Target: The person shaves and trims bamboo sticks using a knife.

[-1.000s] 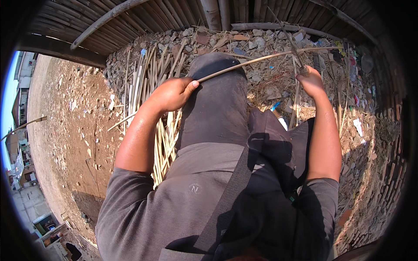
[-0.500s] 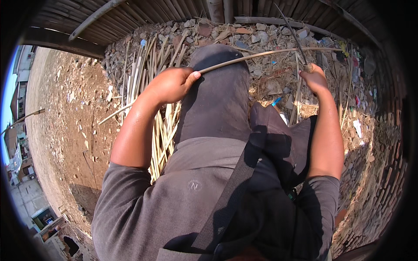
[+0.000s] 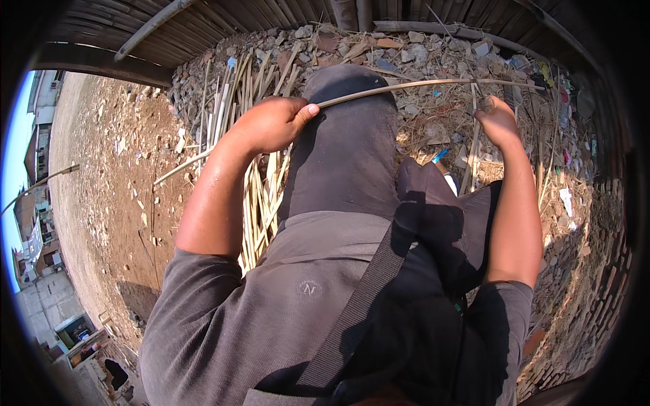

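Observation:
My left hand (image 3: 281, 124) is closed round a long, thin bamboo strip (image 3: 386, 89), its thumb pressed along the top. The strip crosses over my dark-trousered leg (image 3: 338, 162) and bows out to the right; its other end passes behind my left forearm and shows at the lower left. At the right, my right hand (image 3: 500, 123) is wrapped round the handle of a long-bladed knife (image 3: 485, 103). The blade points up and away, thin and hard to make out against the rubble, and crosses the strip; I cannot tell whether they touch.
A pile of split bamboo strips (image 3: 254, 223) lies left of my leg. Stones and rubble (image 3: 413, 51) spread ahead, below a bamboo-slat wall (image 3: 271, 13). Dry straw and litter (image 3: 565, 203) lie at the right, near a brick wall (image 3: 613, 271). Bare dirt (image 3: 112, 203) stretches left.
The whole view has shifted slightly. My right hand and the knife have moved a little to the right relative to the strip, and the blade looks fainter. My left hand keeps its hold.

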The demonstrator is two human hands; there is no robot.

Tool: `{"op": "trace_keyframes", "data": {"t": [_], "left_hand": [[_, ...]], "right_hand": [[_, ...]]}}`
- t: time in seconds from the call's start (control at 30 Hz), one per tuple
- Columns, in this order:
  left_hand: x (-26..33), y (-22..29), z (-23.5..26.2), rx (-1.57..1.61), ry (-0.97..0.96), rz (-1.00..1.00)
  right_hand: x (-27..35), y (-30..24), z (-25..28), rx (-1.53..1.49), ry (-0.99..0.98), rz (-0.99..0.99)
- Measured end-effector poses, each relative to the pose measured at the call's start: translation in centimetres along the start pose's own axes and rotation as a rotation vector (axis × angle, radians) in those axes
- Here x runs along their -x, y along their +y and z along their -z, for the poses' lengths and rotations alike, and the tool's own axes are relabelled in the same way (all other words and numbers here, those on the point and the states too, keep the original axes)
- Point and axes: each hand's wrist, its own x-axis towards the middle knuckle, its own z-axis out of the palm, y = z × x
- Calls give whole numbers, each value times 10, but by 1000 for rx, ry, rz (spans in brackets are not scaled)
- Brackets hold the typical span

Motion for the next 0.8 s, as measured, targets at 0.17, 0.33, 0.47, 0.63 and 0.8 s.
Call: {"op": "trace_keyframes", "data": {"t": [0.17, 0.33, 0.47, 0.63, 0.8], "left_hand": [[3, -7, 7, -11, -64, 5], [-3, -1, -2, 16, -24, -13], [5, 4, 0, 68, -42, 53], [11, 0, -6, -41, 56, -4], [8, 10, -2, -96, 54, 62]], "right_hand": [[33, -65, -5, 58, -124, 267], [-3, -2, 3, -173, -129, -110], [10, -21, -11, -5, -69, 66], [14, -29, 6, -16, -245, 195], [-12, 13, 9, -80, -89, -166]]}}
